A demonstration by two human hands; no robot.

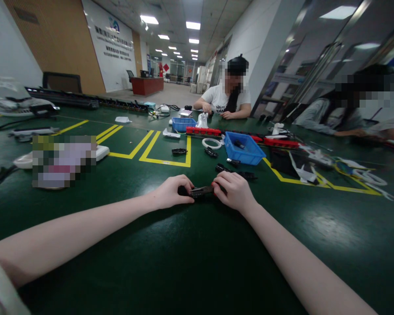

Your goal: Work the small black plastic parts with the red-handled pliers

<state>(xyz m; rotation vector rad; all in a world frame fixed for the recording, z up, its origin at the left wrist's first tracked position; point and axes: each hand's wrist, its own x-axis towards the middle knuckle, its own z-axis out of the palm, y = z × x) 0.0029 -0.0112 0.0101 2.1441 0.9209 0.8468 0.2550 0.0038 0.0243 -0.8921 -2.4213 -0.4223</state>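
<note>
My left hand [175, 191] curls its thumb and fingers around the left end of a small dark elongated part [202, 191] just above the green table. At the other end, my right hand [232, 191] pinches the same part. A greyish, metal-looking strip shows along its top; its exact kind is too small to make out. Right behind my right hand lies a long black piece [246, 175]. Farther off are a small black part [179, 151] inside a yellow taped outline and a similar black part [210, 152] near a white cable coil [212, 143].
A blue bin [246, 151] with a black item inside stands beyond my right hand, with a smaller blue bin [183, 124] farther back. Red strips [203, 131] run between them. One person [228, 96] sits opposite, another [335, 109] at right. Cables and devices lie left.
</note>
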